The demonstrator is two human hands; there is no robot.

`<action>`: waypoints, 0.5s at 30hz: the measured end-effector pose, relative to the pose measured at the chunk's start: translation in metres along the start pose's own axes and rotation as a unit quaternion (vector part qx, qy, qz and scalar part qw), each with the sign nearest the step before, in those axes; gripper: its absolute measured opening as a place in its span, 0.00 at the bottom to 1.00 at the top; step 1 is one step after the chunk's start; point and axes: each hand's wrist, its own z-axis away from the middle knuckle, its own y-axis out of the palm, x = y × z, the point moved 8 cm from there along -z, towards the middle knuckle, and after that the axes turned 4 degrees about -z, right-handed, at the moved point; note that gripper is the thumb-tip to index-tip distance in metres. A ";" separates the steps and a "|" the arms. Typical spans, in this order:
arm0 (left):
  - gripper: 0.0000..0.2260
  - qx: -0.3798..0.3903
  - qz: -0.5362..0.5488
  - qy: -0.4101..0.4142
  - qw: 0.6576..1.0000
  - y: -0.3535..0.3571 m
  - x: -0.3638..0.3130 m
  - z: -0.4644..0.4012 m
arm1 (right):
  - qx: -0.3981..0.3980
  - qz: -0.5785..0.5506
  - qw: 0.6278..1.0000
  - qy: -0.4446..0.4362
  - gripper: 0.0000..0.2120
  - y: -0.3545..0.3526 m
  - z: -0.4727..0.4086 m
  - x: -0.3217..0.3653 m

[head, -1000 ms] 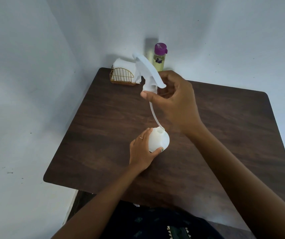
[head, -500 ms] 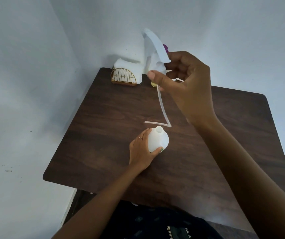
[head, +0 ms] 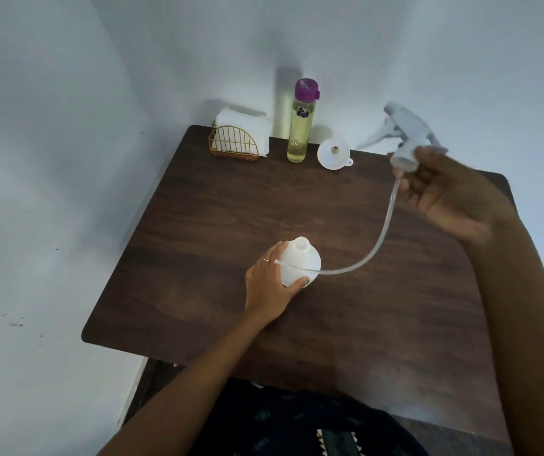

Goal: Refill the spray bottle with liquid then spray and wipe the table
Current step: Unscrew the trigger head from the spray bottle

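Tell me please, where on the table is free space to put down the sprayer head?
The table is bare along its near edge and on the right, below the right hand holding the sprayer head. The far edge is crowded: napkin holder, oil bottle, funnel. The left hand holds the spray bottle mid-table.

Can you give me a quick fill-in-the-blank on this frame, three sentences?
1. The spray head is held in the ____ hand.
2. The left hand steadies the white ____ on the table.
3. The funnel lies just right of the bottle of yellow liquid with the ____ cap.

Missing words: right; spray bottle; purple
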 end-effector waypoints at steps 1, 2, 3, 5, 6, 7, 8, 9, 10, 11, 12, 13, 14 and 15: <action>0.35 -0.003 0.003 0.000 1.000 0.000 0.000 0.000 | -0.005 -0.014 1.000 0.024 0.14 -0.015 -0.001 -0.010; 0.36 -0.006 0.004 0.002 1.000 0.000 0.001 0.000 | -0.016 -0.026 0.999 0.045 0.14 -0.030 -0.001 -0.022; 0.36 -0.007 0.003 0.004 1.000 0.001 0.002 0.001 | -0.029 -0.035 0.997 0.064 0.14 -0.044 -0.001 -0.035; 0.35 -0.004 -0.009 0.006 1.000 0.002 0.003 0.001 | -0.053 -0.049 0.992 0.105 0.10 -0.067 0.000 -0.064; 0.35 -0.002 -0.015 0.005 1.000 0.003 0.003 0.001 | -0.064 -0.057 0.988 0.126 0.08 -0.077 0.002 -0.079; 0.35 -0.003 -0.018 0.003 1.000 0.003 0.004 0.000 | -0.076 -0.063 0.984 0.146 0.08 -0.086 0.003 -0.094; 0.35 -0.003 -0.018 0.000 1.000 0.003 0.005 0.000 | -0.090 -0.063 0.980 0.166 0.08 -0.096 0.004 -0.109; 0.35 -0.003 -0.018 -0.002 1.000 0.003 0.005 0.000 | -0.104 -0.059 0.975 0.186 0.08 -0.105 0.006 -0.123; 0.35 -0.002 -0.018 -0.003 1.000 0.004 0.005 0.001 | -0.117 -0.054 0.970 0.206 0.08 -0.113 0.007 -0.137; 0.35 -0.002 -0.020 -0.003 1.000 0.004 0.005 0.000 | -0.129 -0.049 0.964 0.225 0.08 -0.121 0.008 -0.150; 0.35 -0.003 -0.021 -0.002 1.000 0.004 0.005 0.000 | -0.139 -0.045 0.959 0.242 0.08 -0.126 0.009 -0.161; 0.35 -0.003 -0.023 -0.003 1.000 0.005 0.005 0.000 | -0.146 -0.041 0.955 0.256 0.07 -0.131 0.009 -0.172; 0.35 -0.004 -0.023 -0.003 1.000 0.004 0.005 0.000 | -0.151 -0.039 0.951 0.266 0.07 -0.133 0.007 -0.180; 0.35 -0.003 -0.023 -0.003 1.000 0.004 0.005 -0.001 | -0.155 -0.037 0.949 0.273 0.07 -0.134 0.006 -0.187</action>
